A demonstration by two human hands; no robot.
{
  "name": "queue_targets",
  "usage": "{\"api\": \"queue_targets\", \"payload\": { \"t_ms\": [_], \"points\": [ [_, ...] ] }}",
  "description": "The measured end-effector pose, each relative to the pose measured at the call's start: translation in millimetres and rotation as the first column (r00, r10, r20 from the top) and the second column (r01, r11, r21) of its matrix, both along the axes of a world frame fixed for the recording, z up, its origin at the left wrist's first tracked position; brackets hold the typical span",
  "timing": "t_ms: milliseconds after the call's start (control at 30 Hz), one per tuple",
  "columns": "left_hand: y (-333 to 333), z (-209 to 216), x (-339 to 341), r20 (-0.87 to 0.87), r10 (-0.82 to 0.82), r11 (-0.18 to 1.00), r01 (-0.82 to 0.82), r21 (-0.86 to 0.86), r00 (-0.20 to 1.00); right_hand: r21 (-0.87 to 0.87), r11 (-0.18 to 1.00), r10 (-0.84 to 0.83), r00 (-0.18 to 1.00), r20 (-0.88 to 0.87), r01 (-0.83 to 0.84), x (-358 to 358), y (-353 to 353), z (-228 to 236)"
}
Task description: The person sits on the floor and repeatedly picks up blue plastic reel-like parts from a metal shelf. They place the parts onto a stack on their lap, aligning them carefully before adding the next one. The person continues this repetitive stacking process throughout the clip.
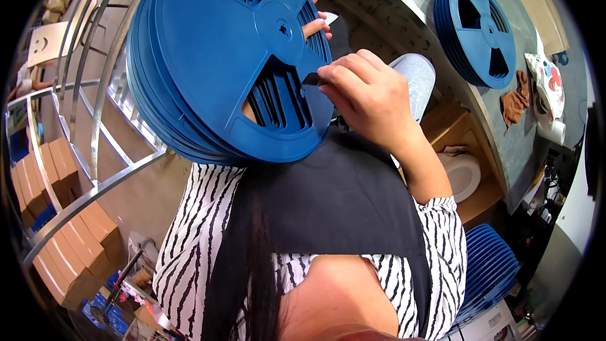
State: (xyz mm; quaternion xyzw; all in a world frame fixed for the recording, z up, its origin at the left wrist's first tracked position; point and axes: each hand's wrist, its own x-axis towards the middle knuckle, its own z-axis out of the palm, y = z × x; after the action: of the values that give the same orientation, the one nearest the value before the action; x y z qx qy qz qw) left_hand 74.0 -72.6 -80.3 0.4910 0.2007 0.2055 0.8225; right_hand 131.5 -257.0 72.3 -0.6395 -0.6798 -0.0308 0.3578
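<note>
The stack of blue reels leaned above the black apron, and the left hand grasped it at its right-hand edge, mostly hidden behind it. Lower along that edge of the stack, the right hand pinched a small dark flat piece; well to the stack's right, more blue reels sat on the grey table.
</note>
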Motion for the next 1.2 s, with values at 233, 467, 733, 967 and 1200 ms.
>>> {"api": "queue_targets", "payload": {
  "t_ms": [233,467,733,967,1200],
  "points": [
    [9.8,-2.0,-11.6,-0.019,-0.05,0.999,0.05,-0.004,0.999,-0.102,0.991,0.099,0.981,0.169,-0.083,-1.1,16.2,2.9],
    [18.2,-7.2,-18.3,-0.022,-0.058,0.998,0.058,-0.005,0.998,-0.163,0.976,0.179,0.963,0.203,-0.147,-1.8,17.9,14.6],
    [15.0,0.0,-23.4,0.012,0.007,0.997,-0.008,0.072,1.0,-0.238,0.933,0.254,0.963,-0.095,-0.27,6.5,1.9,18.7],
    [18.2,1.4,-14.9,0.065,0.075,0.982,-0.085,0.167,0.995,-0.197,0.92,-0.156,0.145,-0.977,-0.339,-9.8,14.5,-39.1],
    [21.4,8.1,-16.9,0.055,0.056,0.986,-0.064,0.154,0.997,-0.214,0.888,-0.135,0.216,-0.967,-0.406,-19.4,18.3,-41.3]
  ]
}}
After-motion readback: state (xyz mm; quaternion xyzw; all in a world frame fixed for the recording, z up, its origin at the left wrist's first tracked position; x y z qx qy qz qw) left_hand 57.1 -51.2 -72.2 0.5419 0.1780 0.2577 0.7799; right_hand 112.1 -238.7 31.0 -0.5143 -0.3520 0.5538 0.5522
